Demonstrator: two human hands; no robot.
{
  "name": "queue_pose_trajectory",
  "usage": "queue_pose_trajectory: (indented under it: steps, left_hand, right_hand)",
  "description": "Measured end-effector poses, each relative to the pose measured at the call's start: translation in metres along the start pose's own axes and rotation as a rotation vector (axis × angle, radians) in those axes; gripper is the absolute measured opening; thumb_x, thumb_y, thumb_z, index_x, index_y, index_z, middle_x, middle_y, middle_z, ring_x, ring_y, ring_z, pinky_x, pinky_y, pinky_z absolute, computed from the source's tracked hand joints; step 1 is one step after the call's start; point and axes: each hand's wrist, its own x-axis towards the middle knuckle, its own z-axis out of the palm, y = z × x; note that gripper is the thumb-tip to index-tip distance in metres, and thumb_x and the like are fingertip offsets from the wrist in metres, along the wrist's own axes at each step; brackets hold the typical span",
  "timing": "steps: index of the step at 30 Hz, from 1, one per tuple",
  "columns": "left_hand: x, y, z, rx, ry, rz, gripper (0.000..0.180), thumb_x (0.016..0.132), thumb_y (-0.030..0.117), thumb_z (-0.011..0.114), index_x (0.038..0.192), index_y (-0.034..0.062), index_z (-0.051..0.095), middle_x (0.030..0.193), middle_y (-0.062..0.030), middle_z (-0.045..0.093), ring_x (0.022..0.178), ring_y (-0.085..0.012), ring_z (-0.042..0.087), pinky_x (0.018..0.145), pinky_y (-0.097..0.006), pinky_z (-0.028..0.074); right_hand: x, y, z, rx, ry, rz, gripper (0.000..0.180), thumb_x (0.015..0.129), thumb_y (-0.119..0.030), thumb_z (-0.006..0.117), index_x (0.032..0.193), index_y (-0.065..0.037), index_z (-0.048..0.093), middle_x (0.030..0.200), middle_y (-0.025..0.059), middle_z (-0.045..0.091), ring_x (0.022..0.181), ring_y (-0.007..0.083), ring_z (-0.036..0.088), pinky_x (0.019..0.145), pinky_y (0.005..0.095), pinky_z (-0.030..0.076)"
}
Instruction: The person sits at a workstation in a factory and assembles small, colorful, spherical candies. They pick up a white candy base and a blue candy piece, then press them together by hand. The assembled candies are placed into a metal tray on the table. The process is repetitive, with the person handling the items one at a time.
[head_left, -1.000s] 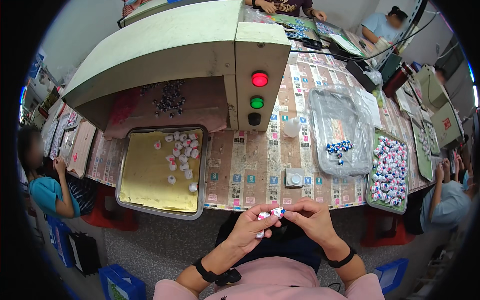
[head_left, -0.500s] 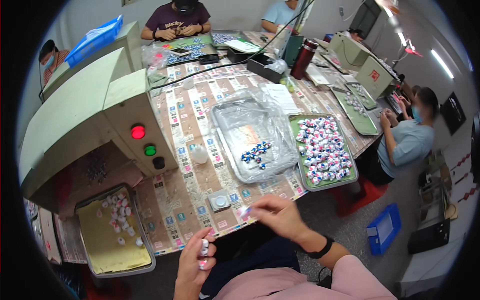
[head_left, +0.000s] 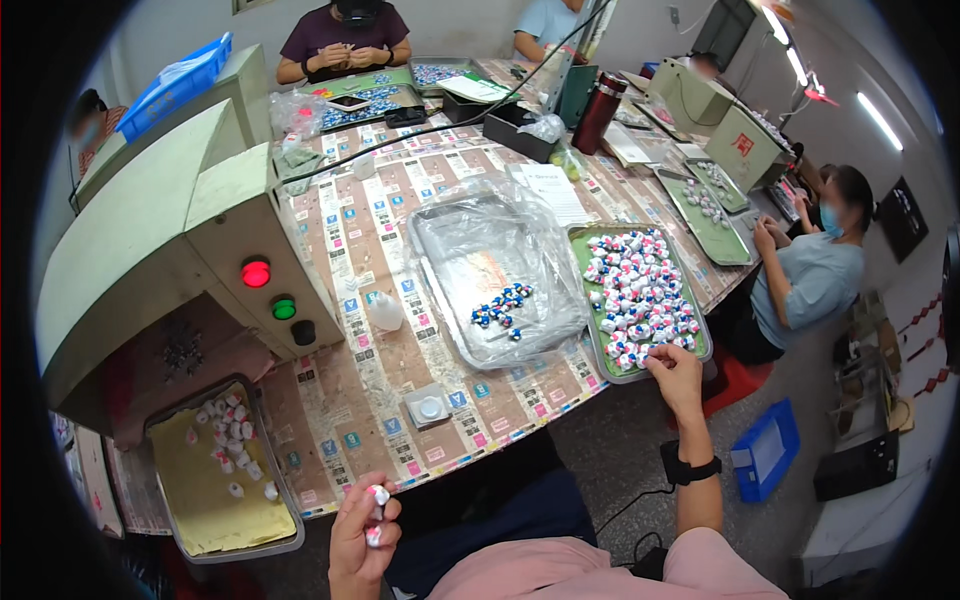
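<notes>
Small white plastic pieces with pink patches (head_left: 374, 537) are tucked between the curled fingers of my left hand (head_left: 358, 535), which is held low in front of the table edge. My right hand (head_left: 676, 378) reaches to the near edge of a green-lined tray (head_left: 586, 243). Its thumb and forefinger pinch a small painted figure there, largely covered by the fingertips. Many small white figures (head_left: 645, 290) with pink and blue parts crowd that tray.
Left of it, a plastic-covered tray (head_left: 440, 290) holds small dark-blue pieces (head_left: 503, 308). A small white dish (head_left: 429, 408) lies near the table edge. A machine (head_left: 190, 235) with red and green lights stands left, above a yellow-lined tray (head_left: 190, 505) of white pieces. Several people work around.
My right hand has moved right, from above the table's front edge to the tray of figures, carrying a small piece. My left hand has shifted slightly left and down, still holding its pieces.
</notes>
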Motion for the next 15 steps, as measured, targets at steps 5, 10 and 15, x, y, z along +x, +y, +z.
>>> queue_pose_trajectory:
  steps: [5,10,15]
  left_hand:
    - [0.0,0.0,0.003,-0.015,-0.027,0.007,0.027,0.094,0.012,0.054,0.12,0.003,0.052,0.101,-0.0132,0.06,0.079,-0.0185,0.057,0.05,-0.024,0.045]
    - [-0.001,-0.003,0.0,-0.023,0.001,0.037,0.026,0.093,0.012,0.055,0.118,0.0044,0.052,0.102,-0.0142,0.061,0.08,-0.0199,0.058,0.055,-0.025,0.048]
    - [-0.007,-0.003,-0.01,-0.048,-0.027,0.029,0.027,0.093,0.012,0.054,0.119,0.0051,0.052,0.104,-0.0151,0.06,0.08,-0.0203,0.058,0.056,-0.026,0.049]
  right_hand:
    - [-0.006,-0.034,0.014,0.0,0.127,-0.228,0.012,0.077,-0.005,0.067,0.088,-0.001,0.068,0.083,0.0096,0.065,0.065,0.0169,0.06,0.059,0.0302,0.047]
    - [-0.024,-0.114,0.055,0.204,-0.197,-0.35,0.01,0.077,-0.005,0.066,0.087,-0.002,0.068,0.085,0.0103,0.065,0.07,0.0194,0.061,0.06,0.0305,0.046]
    - [0.005,-0.138,0.108,0.04,-0.267,-0.483,0.013,0.074,-0.006,0.066,0.087,-0.003,0.067,0.087,0.0139,0.064,0.081,0.0301,0.061,0.075,0.0377,0.047]
